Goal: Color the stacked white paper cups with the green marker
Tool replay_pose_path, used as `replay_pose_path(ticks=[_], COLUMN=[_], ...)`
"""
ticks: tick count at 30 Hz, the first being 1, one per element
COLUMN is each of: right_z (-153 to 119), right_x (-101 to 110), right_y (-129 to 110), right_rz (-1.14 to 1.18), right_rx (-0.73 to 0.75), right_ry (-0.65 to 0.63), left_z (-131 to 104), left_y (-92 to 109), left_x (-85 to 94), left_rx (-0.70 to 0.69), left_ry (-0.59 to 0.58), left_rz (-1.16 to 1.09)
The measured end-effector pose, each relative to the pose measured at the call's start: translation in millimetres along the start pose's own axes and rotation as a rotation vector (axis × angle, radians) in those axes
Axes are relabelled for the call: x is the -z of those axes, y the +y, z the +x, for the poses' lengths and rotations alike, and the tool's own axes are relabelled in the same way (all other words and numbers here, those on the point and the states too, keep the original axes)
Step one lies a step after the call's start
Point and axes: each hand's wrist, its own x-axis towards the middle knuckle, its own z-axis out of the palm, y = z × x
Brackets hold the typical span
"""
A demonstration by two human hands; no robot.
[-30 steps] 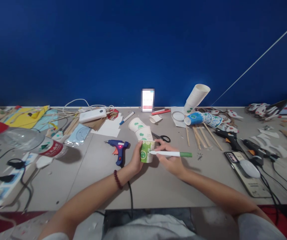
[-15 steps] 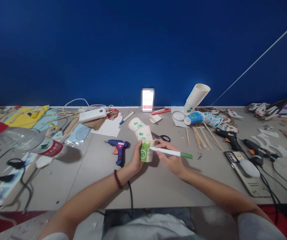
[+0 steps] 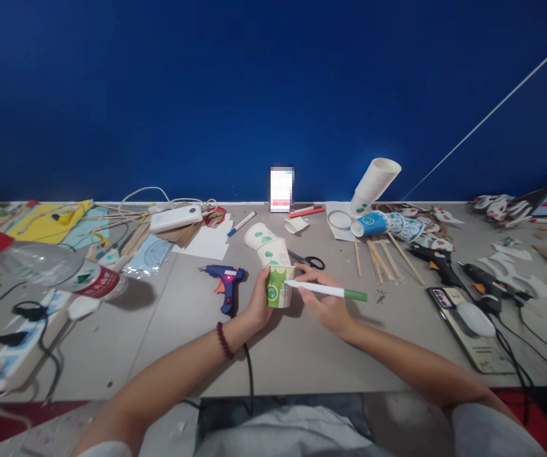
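My left hand (image 3: 257,303) wraps round the near end of a bent row of joined paper cups (image 3: 270,251). The end cup (image 3: 278,292) is coloured green over its left side, while its right side stays pale with printed outlines. In my right hand (image 3: 325,301) is a white marker with a green end (image 3: 323,289), held in a pinch with its tip at the cup's side. My right fingertips also rest by the cup's rim. Just behind lie scissors (image 3: 312,261), partly hidden by the cups. To the left is a blue glue gun (image 3: 226,285) with a lit red light.
A tilted stack of paper cups (image 3: 375,184) stands at the back right, near blue-patterned cups (image 3: 378,225) and wooden sticks (image 3: 382,260). On the right lie a phone (image 3: 476,343) and black glue guns (image 3: 490,285). A plastic bottle (image 3: 59,266) and a power strip (image 3: 21,349) occupy the left.
Almost nothing differs. The marker tip stays at the cup's side and both hands keep their hold; the view has shifted very slightly.
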Motion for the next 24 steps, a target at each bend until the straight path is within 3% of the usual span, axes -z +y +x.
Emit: replay_pose_path(ticks=[14, 24], right_z=[-1.3, 0.4], right_x=[0.3, -0.1], right_y=[1.9, 0.5], right_rz=[-0.009, 0.0], right_rx=[0.019, 0.001], right_ry=[-0.035, 0.017], left_z=[-0.5, -0.8], left_y=[0.3, 0.6], left_x=[-2.2, -0.7], left_rx=[-0.019, 0.012], left_ry=[0.006, -0.003], left_rz=[-0.005, 0.015])
